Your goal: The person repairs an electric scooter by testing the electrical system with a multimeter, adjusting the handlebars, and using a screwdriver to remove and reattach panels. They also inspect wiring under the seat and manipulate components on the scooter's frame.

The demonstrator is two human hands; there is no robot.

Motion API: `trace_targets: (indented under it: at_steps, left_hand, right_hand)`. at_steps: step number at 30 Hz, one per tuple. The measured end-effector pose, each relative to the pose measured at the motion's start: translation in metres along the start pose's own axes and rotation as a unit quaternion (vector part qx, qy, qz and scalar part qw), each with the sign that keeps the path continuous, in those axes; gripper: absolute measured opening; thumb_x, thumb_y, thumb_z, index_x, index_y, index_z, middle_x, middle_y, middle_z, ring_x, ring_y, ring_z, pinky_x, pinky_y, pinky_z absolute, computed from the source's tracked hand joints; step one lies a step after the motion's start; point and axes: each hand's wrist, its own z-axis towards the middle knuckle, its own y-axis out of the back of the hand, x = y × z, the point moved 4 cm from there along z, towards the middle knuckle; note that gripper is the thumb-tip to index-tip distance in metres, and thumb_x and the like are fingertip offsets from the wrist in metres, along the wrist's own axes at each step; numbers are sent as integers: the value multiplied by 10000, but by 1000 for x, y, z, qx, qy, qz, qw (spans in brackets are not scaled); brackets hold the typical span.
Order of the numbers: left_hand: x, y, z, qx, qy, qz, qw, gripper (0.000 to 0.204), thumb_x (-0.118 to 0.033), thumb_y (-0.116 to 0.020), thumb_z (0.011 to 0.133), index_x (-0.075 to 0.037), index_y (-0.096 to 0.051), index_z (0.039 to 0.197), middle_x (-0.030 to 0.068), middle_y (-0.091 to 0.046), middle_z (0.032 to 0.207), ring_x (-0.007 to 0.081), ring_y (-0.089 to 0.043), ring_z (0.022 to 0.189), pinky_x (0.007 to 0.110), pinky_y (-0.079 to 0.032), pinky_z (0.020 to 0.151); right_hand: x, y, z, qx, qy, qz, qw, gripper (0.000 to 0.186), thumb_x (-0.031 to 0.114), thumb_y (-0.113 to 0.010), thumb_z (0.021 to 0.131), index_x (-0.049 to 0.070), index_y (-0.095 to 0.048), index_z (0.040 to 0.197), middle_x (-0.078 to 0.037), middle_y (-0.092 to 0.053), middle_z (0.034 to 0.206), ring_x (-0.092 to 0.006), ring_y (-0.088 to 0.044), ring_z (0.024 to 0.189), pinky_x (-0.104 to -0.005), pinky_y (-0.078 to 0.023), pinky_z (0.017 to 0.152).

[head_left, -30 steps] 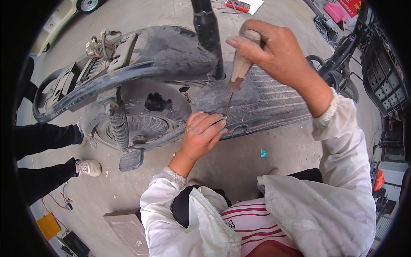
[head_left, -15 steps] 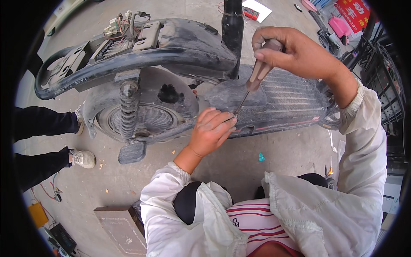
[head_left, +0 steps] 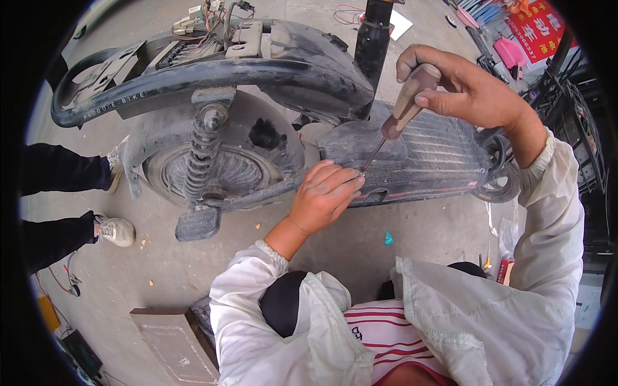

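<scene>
A screwdriver [head_left: 411, 96] with a worn brown handle slants down to the left, its thin shaft reaching the edge of the dusty footboard [head_left: 444, 148] of an electric scooter. My right hand [head_left: 473, 93] has its thumb against the handle and its fingers bent loosely round the top. My left hand [head_left: 327, 196] rests at the near edge of the footboard, fingers bent together beside the shaft's tip. Whatever lies under those fingertips is hidden. To the left are the scooter's rear wheel [head_left: 215, 170], a coil-spring shock absorber [head_left: 201, 154] and loose wiring connectors [head_left: 212, 22] on top.
Another person's legs and light shoes [head_left: 114, 230] are at the left. A brown box [head_left: 174, 344] lies at the lower left, near a black device [head_left: 82, 350] with cables. A teal scrap [head_left: 389, 238] is on the floor. Pink and red items [head_left: 512, 51] stand at the far right.
My right fingers have loosened and lifted from the screwdriver handle, while the thumb stays on it. My left hand keeps its place at the tip. The whole view has shifted slightly.
</scene>
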Motion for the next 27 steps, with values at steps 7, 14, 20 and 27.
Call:
trace_targets:
  at_steps: [7,14,20,27]
  left_hand:
    - [2,0,-1,0,1,-2,1000,372,-111,-771,691,-118,-700,1055,25,-661,1096,235,-607,986,455,-422,980]
    - [0,-2,-1,-3,12,-6,1000,339,-103,-762,725,-121,-705,1059,23,-664,1103,234,-610,993,462,-415,991]
    - [2,0,-2,11,10,-1,1000,339,-102,-754,743,-132,-699,1077,23,-654,1111,240,-601,1013,465,-409,995]
    - [0,1,-1,31,8,9,999,353,-111,-760,746,-135,-693,1092,27,-646,1115,253,-593,1023,465,-401,997]
  right_hand:
    - [2,4,6,53,-206,-49,976,321,194,-639,921,39,-510,1170,-16,-540,972,-67,-490,915,-234,-422,768]
    - [-1,7,6,24,-74,-95,992,264,192,-641,923,19,-563,1106,-39,-579,951,-96,-530,908,-256,-451,804]
    - [0,-3,8,-22,-9,-21,1000,244,215,-649,934,31,-586,1082,-14,-583,870,-78,-525,848,-252,-459,779]
    - [2,1,7,-19,-136,-21,990,290,296,-636,945,27,-584,1041,-18,-593,779,-79,-531,757,-268,-461,701]
